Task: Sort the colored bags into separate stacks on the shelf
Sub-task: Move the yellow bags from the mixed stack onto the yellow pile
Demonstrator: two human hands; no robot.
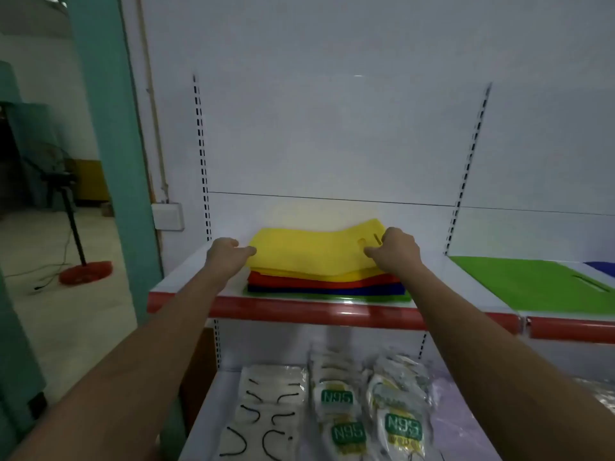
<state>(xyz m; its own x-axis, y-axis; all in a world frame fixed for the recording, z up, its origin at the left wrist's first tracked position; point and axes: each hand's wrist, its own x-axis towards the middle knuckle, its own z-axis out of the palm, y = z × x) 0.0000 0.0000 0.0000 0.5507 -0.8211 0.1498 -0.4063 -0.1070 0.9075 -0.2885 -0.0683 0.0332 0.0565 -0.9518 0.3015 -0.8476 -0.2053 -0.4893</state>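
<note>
Mid-frame: one mixed stack on the white shelf, sitting close to the shelf's red front lip. Top layer is the yellow bag, flat, matte, soft-looking, sagging in the middle, with a cut-out handle slot near its right end. Left hand pinches the yellow bag's left edge, fingers curled. Right hand pinches its right edge beside the slot. Below it: one red bag, one blue bag, one green bag at the bottom, edges only showing. Bare shelf either side of the stack and open room behind it up to the white back panel. Right of frame: second green bag lying flat alone, blue sliver past it. Lower shelf: glossy N95 mask packs, count unclear.
</note>
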